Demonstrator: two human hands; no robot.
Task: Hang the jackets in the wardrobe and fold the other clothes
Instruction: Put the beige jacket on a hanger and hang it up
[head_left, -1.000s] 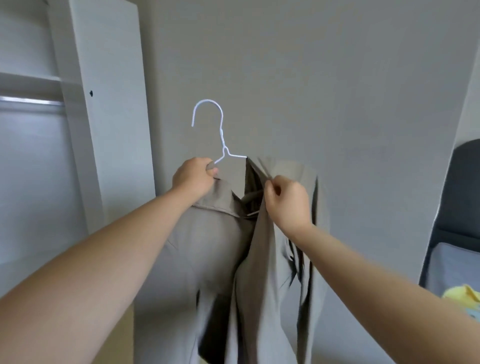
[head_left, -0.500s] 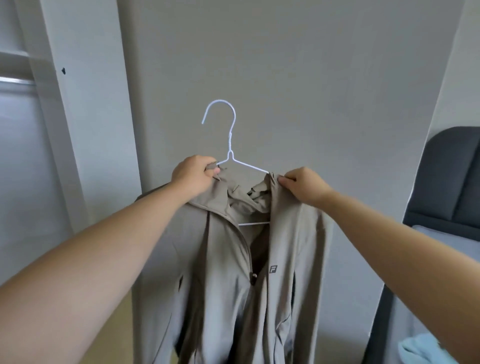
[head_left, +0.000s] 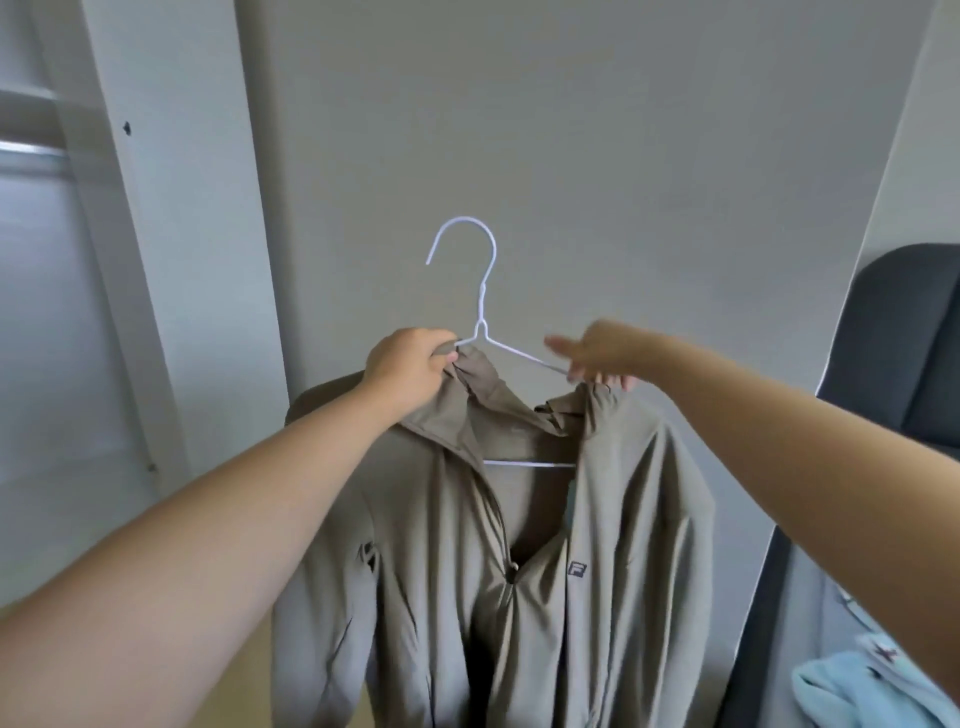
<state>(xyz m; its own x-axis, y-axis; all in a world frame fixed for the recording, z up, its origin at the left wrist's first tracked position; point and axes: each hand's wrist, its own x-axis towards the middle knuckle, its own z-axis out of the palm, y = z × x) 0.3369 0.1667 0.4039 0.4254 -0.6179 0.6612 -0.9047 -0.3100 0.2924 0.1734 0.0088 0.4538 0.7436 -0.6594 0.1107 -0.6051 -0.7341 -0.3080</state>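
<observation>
A beige zip jacket (head_left: 613, 571) hangs on a white wire hanger (head_left: 483, 312), held up in front of a grey wall. My left hand (head_left: 410, 364) grips the hanger's left arm together with the jacket's collar. Blurred by motion, my right hand (head_left: 602, 353) is over the jacket's right shoulder. Its fingers are stretched out, and their tips touch the fabric where the hanger's right arm enters it. The hanger's hook is free in the air and its lower bar shows inside the open neck.
The open wardrobe is at the left, with its white side panel (head_left: 182, 234) and a metal rail (head_left: 31, 150) inside. A dark padded headboard (head_left: 914, 338) stands at the right. A light blue garment (head_left: 852, 691) lies at the bottom right.
The jacket's right shoulder has been spread onto the hanger. My right hand went from pinching the fabric to outstretched fingers. My left hand kept its grip, and the view shifted right.
</observation>
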